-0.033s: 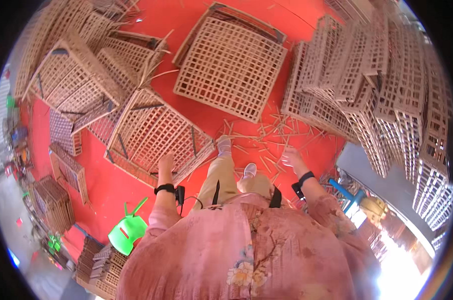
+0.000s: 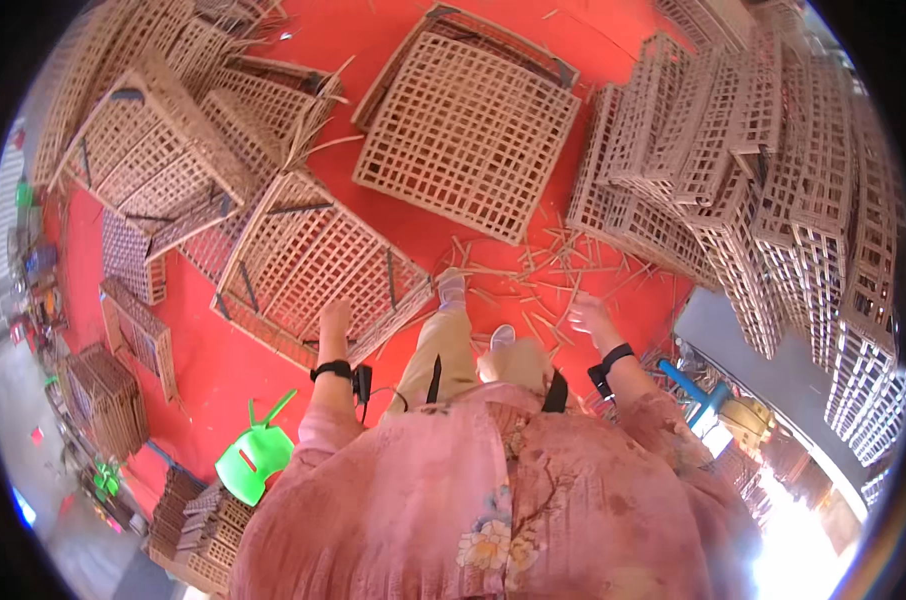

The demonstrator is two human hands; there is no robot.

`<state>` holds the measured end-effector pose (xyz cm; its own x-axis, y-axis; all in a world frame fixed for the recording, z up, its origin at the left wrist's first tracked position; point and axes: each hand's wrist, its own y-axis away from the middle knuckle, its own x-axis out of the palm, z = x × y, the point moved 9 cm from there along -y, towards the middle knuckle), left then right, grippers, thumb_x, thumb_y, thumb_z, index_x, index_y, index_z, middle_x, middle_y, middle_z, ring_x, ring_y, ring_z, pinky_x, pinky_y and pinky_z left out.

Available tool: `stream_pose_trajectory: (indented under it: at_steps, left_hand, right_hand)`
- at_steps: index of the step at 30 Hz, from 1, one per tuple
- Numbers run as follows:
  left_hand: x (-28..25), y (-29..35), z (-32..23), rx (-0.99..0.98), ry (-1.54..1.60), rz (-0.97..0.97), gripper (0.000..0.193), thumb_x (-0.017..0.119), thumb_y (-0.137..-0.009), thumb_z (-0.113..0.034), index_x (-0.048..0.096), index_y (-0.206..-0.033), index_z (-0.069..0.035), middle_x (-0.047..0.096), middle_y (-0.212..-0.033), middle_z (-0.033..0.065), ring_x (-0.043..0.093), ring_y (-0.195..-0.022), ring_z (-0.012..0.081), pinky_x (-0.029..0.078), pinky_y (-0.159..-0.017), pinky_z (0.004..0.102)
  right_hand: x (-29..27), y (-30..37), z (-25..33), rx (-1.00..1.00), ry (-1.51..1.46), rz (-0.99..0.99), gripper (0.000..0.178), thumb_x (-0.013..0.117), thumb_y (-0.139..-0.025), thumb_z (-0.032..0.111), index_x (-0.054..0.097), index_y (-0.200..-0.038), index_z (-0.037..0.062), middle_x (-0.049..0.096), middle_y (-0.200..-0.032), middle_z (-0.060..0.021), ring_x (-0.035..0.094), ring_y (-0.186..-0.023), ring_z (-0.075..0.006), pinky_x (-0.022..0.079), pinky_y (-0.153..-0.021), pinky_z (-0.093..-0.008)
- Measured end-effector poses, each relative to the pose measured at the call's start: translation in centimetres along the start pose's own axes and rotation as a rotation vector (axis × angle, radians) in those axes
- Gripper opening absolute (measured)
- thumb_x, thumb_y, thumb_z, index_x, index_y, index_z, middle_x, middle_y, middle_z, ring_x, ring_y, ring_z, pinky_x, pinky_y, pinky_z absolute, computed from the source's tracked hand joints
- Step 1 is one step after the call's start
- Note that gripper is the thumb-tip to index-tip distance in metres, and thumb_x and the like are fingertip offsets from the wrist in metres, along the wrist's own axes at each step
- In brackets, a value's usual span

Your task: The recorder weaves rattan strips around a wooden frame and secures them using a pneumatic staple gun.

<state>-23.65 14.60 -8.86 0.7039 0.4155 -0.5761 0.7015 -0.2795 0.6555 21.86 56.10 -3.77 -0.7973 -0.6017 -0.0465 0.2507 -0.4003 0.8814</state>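
My left hand hangs low beside an open-topped lattice crate of woven strips. It overlaps the crate's near side in view; whether it touches cannot be told, and its fingers hardly show. To the right, my right hand is held over the red floor with its fingers loosely apart and nothing in them. Past it lie scattered loose strips of cane or wood. Further ahead, a square lattice panel tops a crate or stack.
Tall stacks of lattice panels line the right. More crates fill the far left. A green plastic chair stands near my left elbow, with stacked lattice pieces behind it. A blue tool-like object lies to the right.
The view has shifted very slightly. Both hands keep nearly the same place, and the crates and strips have not moved.
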Motion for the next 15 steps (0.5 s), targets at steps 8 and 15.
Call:
stream_pose_trajectory:
  at_steps: [8, 15]
  left_hand:
    - [-5.1, 1.1, 1.9, 0.081, 0.162, -0.165, 0.021, 0.058, -0.085, -0.008, 0.062, -0.104, -0.001, 0.065, -0.078, 0.0193, 0.066, -0.077, 0.0335, 0.052, -0.062, 0.0477]
    - [-1.8, 1.5, 10.2, 0.104, -0.117, -0.090, 0.020, 0.060, -0.081, -0.007, 0.064, -0.101, -0.006, 0.067, -0.088, 0.0152, 0.066, -0.086, 0.0321, 0.054, -0.072, 0.0431]
  right_hand:
    - [-1.2, 2.5, 4.0, -0.028, 0.091, -0.190, 0.049, 0.066, -0.085, 0.015, 0.050, -0.128, 0.0005, 0.065, -0.100, -0.0107, 0.067, -0.087, -0.0251, 0.055, -0.077, -0.0386]
    - [1.4, 2.8, 6.1, -0.100, 0.099, -0.053, 0.049, 0.065, -0.085, 0.014, 0.050, -0.130, 0.0005, 0.065, -0.100, -0.0089, 0.067, -0.082, -0.0208, 0.056, -0.072, -0.0356]
